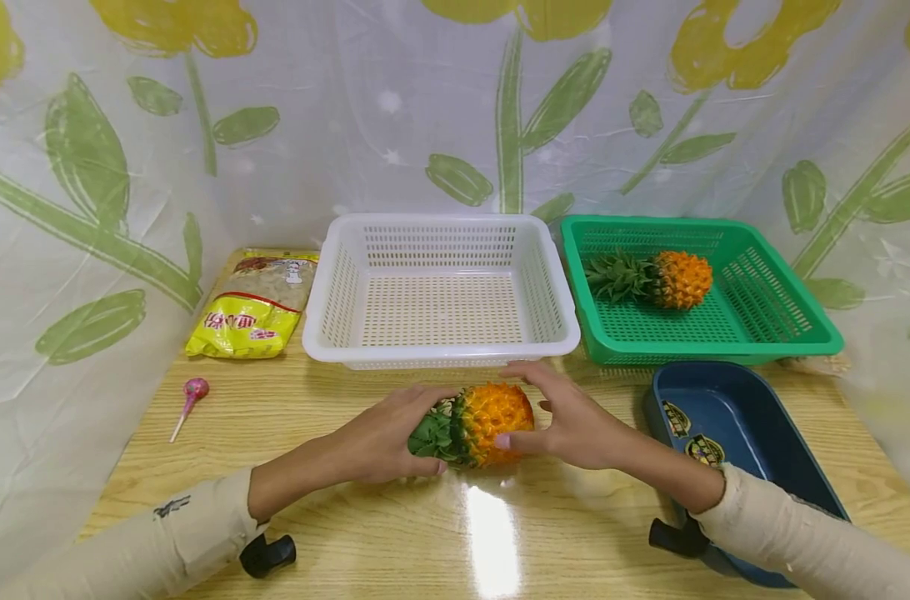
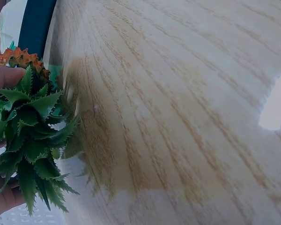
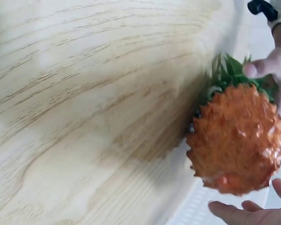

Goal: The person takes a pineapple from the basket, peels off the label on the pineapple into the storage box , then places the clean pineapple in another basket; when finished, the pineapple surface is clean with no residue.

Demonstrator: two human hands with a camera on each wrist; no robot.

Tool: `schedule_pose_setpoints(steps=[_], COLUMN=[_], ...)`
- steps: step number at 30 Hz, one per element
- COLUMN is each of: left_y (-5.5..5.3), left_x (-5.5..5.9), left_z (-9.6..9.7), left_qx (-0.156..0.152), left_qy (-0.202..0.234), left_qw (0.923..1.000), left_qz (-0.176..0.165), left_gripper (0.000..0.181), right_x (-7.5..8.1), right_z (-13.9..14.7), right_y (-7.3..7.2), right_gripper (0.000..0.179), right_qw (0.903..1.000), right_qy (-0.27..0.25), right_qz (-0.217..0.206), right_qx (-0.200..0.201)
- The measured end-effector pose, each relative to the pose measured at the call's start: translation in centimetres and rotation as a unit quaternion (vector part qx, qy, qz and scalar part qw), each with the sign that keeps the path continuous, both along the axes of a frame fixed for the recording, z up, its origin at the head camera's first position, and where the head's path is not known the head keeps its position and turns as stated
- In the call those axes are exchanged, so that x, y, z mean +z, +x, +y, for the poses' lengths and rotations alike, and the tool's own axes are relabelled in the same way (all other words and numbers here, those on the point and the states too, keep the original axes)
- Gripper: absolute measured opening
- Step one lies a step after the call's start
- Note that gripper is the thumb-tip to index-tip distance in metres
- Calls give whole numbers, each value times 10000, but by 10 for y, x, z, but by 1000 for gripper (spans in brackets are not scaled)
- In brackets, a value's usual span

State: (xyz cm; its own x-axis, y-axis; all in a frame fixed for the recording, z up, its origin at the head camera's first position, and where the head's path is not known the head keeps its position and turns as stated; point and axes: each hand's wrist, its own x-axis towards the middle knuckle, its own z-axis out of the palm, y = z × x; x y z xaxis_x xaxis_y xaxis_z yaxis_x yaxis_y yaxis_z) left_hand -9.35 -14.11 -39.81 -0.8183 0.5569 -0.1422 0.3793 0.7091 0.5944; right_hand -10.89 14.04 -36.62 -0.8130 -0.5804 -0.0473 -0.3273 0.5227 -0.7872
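A small orange pineapple with a green crown lies on its side at the front middle of the table. My left hand grips around the crown, thumb on the near side and fingers on the far side; leaves hide part of those fingers in the left wrist view. Around the rounded end of the fruit my right hand is spread, thumb and fingers apart. In the right wrist view, a gap shows between these fingers and the fruit.
Behind stand a white basket and a green basket holding another pineapple. A blue bin is by my right forearm. At the left lie a yellow food bag and a pink lollipop.
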Motion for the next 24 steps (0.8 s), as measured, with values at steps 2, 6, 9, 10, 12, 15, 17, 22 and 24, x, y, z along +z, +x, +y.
schedule_pose_setpoints(steps=[2, 6, 9, 10, 12, 15, 17, 22, 24], left_y=[-1, -1, -1, -2, -2, -3, -3, -4, -4], left_x=[-1, -2, -3, -3, -3, -3, -3, -2, -2], left_z=[0, -1, -1, -1, -1, -1, 0, 0, 0], left_qx=[-13, -28, -58, -69, -98, -100, -98, -52, -26], left_qy=[12, 18, 39, 54, 88, 96, 97, 47, 32], left_qw=[10000, 10000, 9999, 9999, 9998, 9999, 9999, 10000, 10000], left_qz=[24, 65, 114, 123, 128, 90, 67, 32, 25], left_gripper=[92, 91, 90, 90, 90, 89, 89, 89, 89], right_x=[-1, -4, -7, -9, -11, -14, -16, -21, -21], right_z=[-5, -14, -19, -21, -23, -26, -27, -29, -30], right_y=[0, 0, -1, -1, 0, 2, 3, 4, 4], right_gripper=[84, 93, 93, 93, 94, 97, 98, 96, 95], right_qw=[9999, 9992, 9989, 9989, 9990, 9989, 9985, 9966, 9950], right_qy=[121, 274, 277, 263, 290, 373, 440, 498, 538], right_qz=[38, 165, 186, 179, 185, 196, 270, 628, 813], right_qx=[79, 229, 320, 330, 301, 212, 184, 210, 230])
